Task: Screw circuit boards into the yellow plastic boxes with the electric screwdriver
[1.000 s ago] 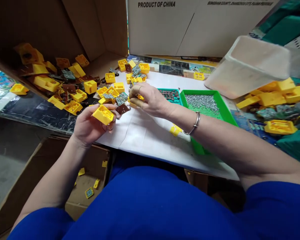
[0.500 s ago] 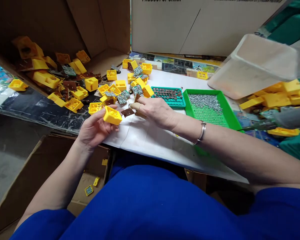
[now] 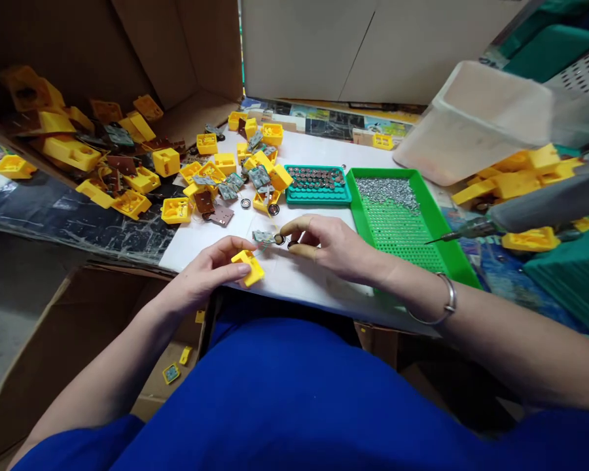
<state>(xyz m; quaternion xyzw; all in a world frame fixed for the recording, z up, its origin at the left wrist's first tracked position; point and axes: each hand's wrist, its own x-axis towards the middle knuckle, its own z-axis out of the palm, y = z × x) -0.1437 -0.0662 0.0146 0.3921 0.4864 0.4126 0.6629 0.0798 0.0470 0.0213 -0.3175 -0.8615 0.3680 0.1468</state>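
Observation:
My left hand grips a small yellow plastic casing between thumb and fingers, over the front of the white work surface. Just beyond the casing is a grey-green circuit board with thin wires. A small round speaker-like disc sits at the board's right end, by the fingertips of my right hand. The thumb and index finger of that hand are curled around another small dark round disc. Its far side is hidden by the fingers.
A pile of yellow casings and boards lies beyond my hands. A teal tray holds round metal discs; a green tray holds small silver screws. A power screwdriver juts in from the right. An open carton stands left.
My right hand has drawn back from the pile toward me, and small discs now show at its fingers. My left hand has moved right and nearer, turning the yellow casing. The view has shifted slightly.

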